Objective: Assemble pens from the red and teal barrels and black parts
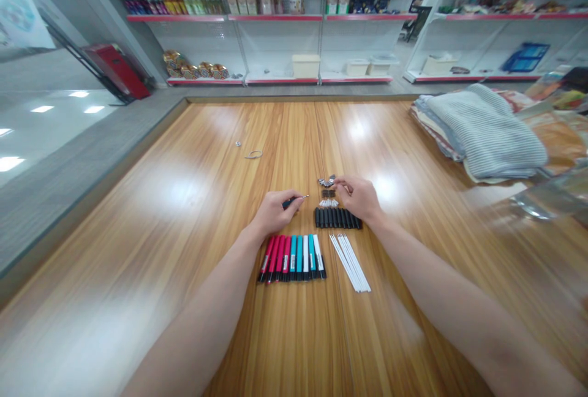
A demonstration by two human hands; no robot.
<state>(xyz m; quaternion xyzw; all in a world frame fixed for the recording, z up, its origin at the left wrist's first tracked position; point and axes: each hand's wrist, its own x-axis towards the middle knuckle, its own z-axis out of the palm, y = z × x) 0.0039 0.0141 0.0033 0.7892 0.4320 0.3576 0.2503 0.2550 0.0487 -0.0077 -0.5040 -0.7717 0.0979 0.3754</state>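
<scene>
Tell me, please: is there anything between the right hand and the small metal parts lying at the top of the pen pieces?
Nothing visible is in the way. The right hand already has its fingertips at the small metal parts, with only bare table around them. The left hand is apart, holding a dark pen piece.

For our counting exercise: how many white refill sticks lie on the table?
About 6, though they overlap, so some may be hidden. The white refill sticks lie fanned together right of the coloured pen barrels, below the right hand.
</scene>
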